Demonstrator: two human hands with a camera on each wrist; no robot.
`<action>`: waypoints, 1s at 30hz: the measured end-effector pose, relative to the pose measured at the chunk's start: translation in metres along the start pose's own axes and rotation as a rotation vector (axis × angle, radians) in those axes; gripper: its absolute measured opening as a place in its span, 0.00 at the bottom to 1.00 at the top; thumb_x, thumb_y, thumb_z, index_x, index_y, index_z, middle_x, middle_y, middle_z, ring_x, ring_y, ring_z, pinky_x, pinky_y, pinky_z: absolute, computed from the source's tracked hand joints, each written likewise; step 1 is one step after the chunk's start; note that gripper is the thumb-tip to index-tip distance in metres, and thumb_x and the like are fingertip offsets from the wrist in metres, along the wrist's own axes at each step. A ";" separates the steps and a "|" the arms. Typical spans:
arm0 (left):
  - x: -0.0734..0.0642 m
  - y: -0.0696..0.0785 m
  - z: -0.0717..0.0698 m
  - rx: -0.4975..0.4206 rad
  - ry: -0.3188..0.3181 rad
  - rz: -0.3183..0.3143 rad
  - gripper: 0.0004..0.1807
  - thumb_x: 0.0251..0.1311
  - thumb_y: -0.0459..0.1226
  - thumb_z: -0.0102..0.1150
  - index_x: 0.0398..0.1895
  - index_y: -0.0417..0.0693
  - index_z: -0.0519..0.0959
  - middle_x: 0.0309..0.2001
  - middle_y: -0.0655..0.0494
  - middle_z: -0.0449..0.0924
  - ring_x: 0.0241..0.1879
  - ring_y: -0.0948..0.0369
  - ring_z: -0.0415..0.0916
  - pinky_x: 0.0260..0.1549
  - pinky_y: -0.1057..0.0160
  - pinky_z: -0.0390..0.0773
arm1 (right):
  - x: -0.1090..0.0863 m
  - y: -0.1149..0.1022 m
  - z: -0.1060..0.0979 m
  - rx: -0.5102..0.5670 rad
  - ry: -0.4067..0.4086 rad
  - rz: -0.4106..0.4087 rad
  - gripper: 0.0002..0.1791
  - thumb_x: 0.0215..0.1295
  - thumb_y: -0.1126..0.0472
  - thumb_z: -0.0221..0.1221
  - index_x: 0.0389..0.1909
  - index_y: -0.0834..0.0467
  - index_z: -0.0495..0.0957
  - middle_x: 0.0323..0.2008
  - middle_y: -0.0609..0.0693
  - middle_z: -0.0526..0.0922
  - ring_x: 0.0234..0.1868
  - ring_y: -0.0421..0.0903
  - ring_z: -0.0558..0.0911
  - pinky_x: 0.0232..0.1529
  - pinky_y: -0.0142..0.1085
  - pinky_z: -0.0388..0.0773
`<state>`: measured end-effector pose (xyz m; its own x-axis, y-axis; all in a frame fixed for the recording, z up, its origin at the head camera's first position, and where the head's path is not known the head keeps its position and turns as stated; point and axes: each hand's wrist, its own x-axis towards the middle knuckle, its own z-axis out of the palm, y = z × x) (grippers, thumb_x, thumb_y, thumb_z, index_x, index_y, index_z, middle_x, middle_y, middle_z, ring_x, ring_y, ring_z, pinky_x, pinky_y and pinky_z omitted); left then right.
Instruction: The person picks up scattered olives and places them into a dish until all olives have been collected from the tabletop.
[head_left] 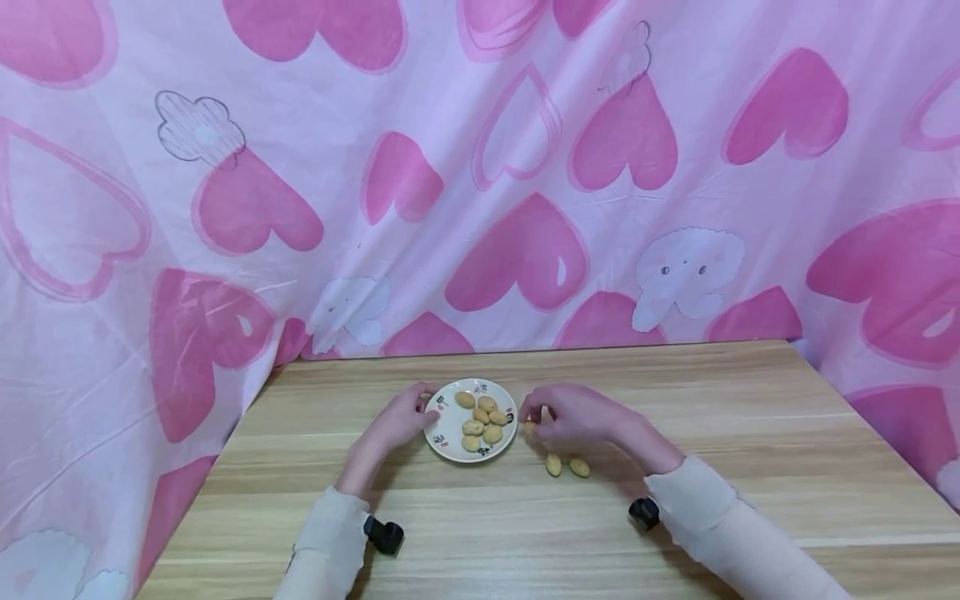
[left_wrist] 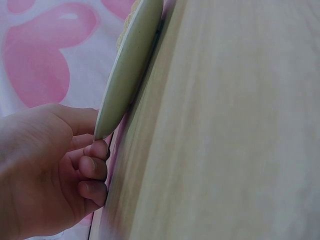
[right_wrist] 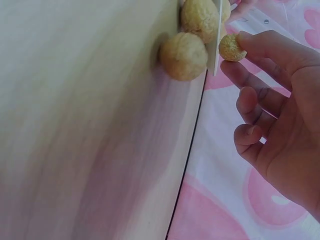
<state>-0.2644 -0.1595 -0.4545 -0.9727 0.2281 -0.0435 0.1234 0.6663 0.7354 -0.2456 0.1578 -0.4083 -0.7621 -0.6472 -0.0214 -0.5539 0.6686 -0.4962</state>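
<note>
Right grip (right_wrist: 292,115) pinches 1 wrinkled, rounded nut (right_wrist: 231,48); left grip (left_wrist: 47,165), a smooth round plate (head_left: 450,423).

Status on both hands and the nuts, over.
Left hand grips plate. Right hand pinches one nut beside it. Two loose nuts on table, others on plate. Nothing seen blocking the way.

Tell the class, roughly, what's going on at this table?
A person's left hand grips the rim of a white plate holding several tan, nut-like pieces. The right hand pinches another piece beside the plate. Two loose pieces lie on the wooden table, not yet on the plate.
</note>
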 end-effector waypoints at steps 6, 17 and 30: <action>-0.001 0.001 -0.001 -0.002 0.001 -0.012 0.26 0.62 0.35 0.62 0.65 0.44 0.73 0.31 0.52 0.74 0.28 0.59 0.68 0.27 0.62 0.69 | 0.010 -0.006 -0.001 -0.029 0.007 -0.058 0.11 0.63 0.57 0.61 0.46 0.44 0.84 0.35 0.34 0.80 0.35 0.37 0.77 0.40 0.34 0.75; 0.000 0.000 -0.001 -0.006 -0.003 -0.004 0.25 0.62 0.34 0.62 0.64 0.45 0.74 0.27 0.54 0.71 0.25 0.61 0.65 0.23 0.64 0.67 | 0.030 -0.008 0.001 -0.027 0.003 -0.069 0.12 0.63 0.57 0.62 0.47 0.44 0.84 0.39 0.35 0.82 0.37 0.37 0.77 0.40 0.34 0.75; 0.001 0.000 0.000 -0.001 -0.004 -0.002 0.25 0.62 0.34 0.62 0.63 0.44 0.74 0.28 0.54 0.72 0.27 0.60 0.67 0.26 0.63 0.68 | 0.058 -0.017 0.006 -0.040 -0.005 -0.100 0.12 0.65 0.55 0.62 0.49 0.45 0.84 0.38 0.35 0.80 0.38 0.37 0.77 0.39 0.34 0.76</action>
<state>-0.2651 -0.1594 -0.4544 -0.9721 0.2296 -0.0477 0.1211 0.6657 0.7363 -0.2781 0.1066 -0.4060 -0.7009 -0.7129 0.0220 -0.6398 0.6148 -0.4611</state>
